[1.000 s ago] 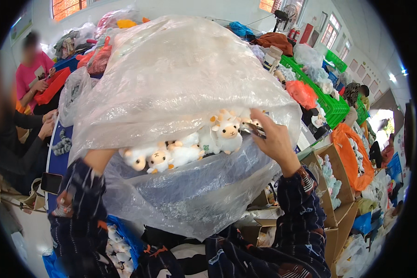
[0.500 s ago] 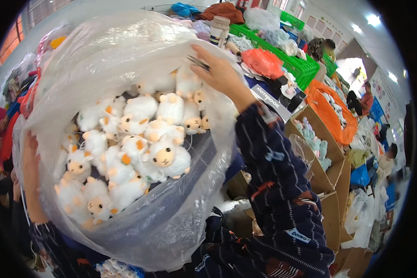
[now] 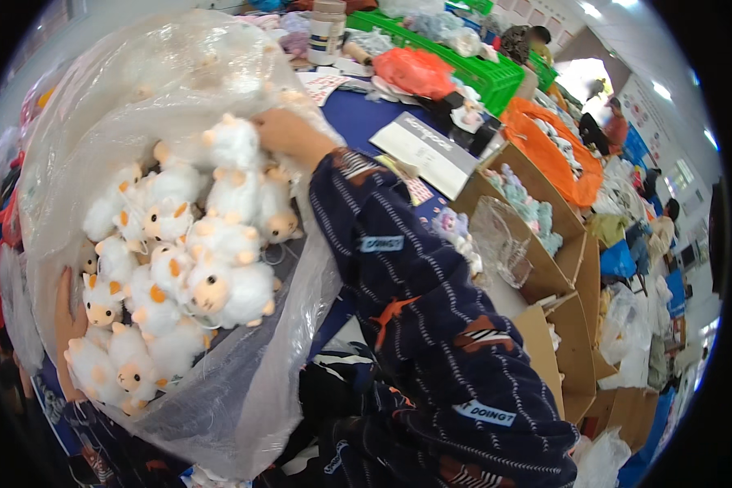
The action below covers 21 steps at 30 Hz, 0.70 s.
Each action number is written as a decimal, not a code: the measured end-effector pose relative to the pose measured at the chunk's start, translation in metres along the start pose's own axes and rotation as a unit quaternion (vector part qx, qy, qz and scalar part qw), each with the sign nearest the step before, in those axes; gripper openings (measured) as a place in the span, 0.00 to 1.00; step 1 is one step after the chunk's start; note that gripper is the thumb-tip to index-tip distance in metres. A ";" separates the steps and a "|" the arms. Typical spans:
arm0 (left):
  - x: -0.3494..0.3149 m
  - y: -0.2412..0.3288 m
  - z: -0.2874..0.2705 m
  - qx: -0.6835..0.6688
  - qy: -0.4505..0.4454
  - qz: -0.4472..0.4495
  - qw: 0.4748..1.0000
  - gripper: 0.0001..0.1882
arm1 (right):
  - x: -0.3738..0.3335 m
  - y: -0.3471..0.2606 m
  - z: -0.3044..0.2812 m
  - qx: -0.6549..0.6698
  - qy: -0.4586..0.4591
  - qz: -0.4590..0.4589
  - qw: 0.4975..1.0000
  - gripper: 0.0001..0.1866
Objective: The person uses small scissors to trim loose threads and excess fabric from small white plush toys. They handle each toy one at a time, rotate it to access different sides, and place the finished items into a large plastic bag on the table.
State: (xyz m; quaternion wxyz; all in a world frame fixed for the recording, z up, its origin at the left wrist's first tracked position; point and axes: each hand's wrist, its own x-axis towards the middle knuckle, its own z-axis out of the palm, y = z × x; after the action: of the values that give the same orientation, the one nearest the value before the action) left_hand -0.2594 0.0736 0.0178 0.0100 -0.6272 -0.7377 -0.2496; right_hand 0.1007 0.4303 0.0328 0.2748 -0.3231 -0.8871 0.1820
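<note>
Bracketing white, fluffy, peach-faced plush sheep [image 3: 232, 286] between my bare right hand [image 3: 289, 136] and bare left hand [image 3: 71, 325]

They lie heaped inside a large, crinkled, clear plastic bag [image 3: 244, 423], its mouth open toward me. My right hand is just beside a sheep near the pile's far end; the fingertips are hidden behind white plush, so I cannot tell how far apart they are or whether they grip anything. My left hand is at the pile's left edge, fingers extended away from me; whether it has hold of the film, I cannot tell.

Beyond the bag, a dark blue tabletop [image 3: 356, 122] bears a flat white box [image 3: 427, 154] and a translucent red-orange plastic bag [image 3: 415, 71], with a green plastic crate [image 3: 500, 85] behind. Rightward, brown cardboard boxes [image 3: 579, 325] stand near a bright orange plastic sack [image 3: 579, 192].
</note>
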 end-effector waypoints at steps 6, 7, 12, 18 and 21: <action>-0.036 0.014 -0.008 -0.198 -0.017 -0.051 0.979 0.26 | -0.035 -0.039 -0.004 -0.128 -0.005 0.065 0.990 0.13; -0.046 0.016 -0.013 -0.232 -0.017 -0.065 0.970 0.26 | -0.040 -0.041 -0.007 -0.110 0.007 0.067 0.992 0.13; -0.108 0.031 -0.048 -0.351 -0.009 -0.122 0.928 0.27 | -0.063 -0.073 -0.020 -0.108 0.092 0.016 0.990 0.14; -0.118 0.084 -0.047 -0.259 -0.039 -0.035 0.964 0.22 | -0.125 -0.108 -0.021 0.010 0.194 -0.069 0.978 0.11; -0.129 0.090 -0.038 -0.293 0.012 -0.073 0.953 0.20 | -0.155 -0.108 0.015 0.016 0.184 -0.195 0.963 0.11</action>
State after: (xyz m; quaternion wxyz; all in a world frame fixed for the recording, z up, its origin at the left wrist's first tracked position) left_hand -0.1598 -0.0516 0.0410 -0.1838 -0.5443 -0.6757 -0.4619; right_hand 0.1393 0.2454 0.0182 0.4687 -0.1669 -0.8641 0.0760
